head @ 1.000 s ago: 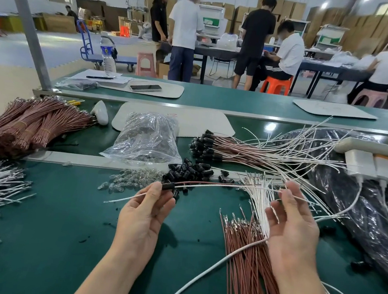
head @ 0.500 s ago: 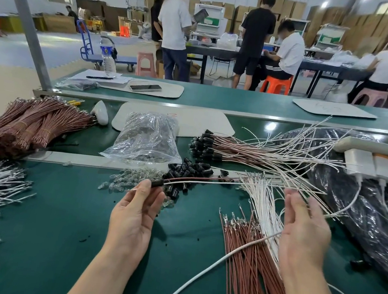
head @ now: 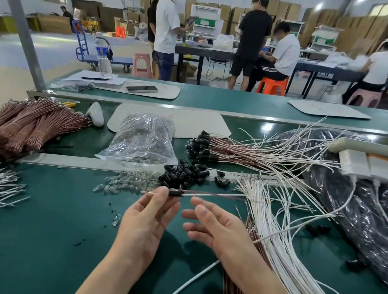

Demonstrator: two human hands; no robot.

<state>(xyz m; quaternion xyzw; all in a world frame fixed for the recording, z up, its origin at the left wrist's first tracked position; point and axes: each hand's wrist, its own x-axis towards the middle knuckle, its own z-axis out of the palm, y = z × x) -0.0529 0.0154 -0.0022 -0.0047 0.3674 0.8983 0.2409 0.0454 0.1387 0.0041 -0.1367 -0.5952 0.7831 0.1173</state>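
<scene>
Bulbs (head: 128, 181) are heaped within easy reach on the table (head: 40, 225). A capped wire (head: 196, 194) is pinched at the fingertips of the left hand (head: 147, 220) and raised level, seemingly for checking. The right hand (head: 216, 227) is held open and empty beside it, close to the white wires (head: 277, 223).

No legible text (bottle label (head: 101, 50) blurred)

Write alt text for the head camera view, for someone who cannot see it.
A person's left hand pinches a thin wire pair fitted with a black cap, above a green workbench; the open right hand hovers beside it. Loose black caps, clear bulbs and white wires lie around.
</scene>
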